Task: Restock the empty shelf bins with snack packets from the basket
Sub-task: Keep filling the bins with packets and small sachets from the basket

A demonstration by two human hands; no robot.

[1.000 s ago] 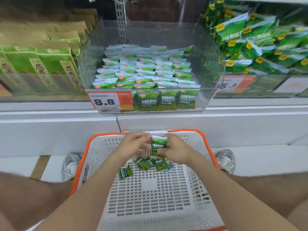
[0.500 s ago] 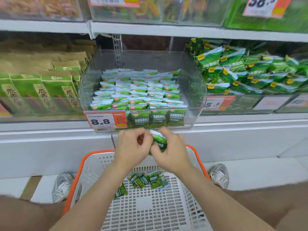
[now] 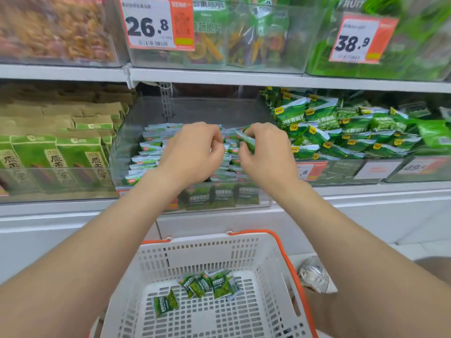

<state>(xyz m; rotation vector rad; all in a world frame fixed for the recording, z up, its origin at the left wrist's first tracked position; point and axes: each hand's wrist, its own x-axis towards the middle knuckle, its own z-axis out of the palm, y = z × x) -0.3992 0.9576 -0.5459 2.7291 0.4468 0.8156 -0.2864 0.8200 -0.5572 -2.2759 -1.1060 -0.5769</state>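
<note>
While I am reaching both arms over the basket [image 3: 195, 254] and into the clear bin [image 3: 125, 152] on the middle shelf, my right grip [image 3: 266, 152] is pinching one small green packet [image 3: 246, 141] between thumb and curled fingers, holding it just above the stacked packets [image 3: 146, 156] near the bin's right side. My left grip [image 3: 192, 150] is hovering beside it with fingers curled down toward the rows; whether it is holding anything I cannot tell, since the back of the hand is hiding the fingertips. I am judging the job to be well along: the bin is already carrying overlapping rows from front to back, and only a small cluster of packets [image 3: 210, 285] and one stray packet [image 3: 166, 302] are lying on the basket floor, waiting to go up. The packet I am holding is tilting, its long axis slanting from upper left down to lower right, with a pale sealed end pointing up toward the back of the bin; it is neither flat nor upright, so I am expecting to turn it to match the rows.
</note>
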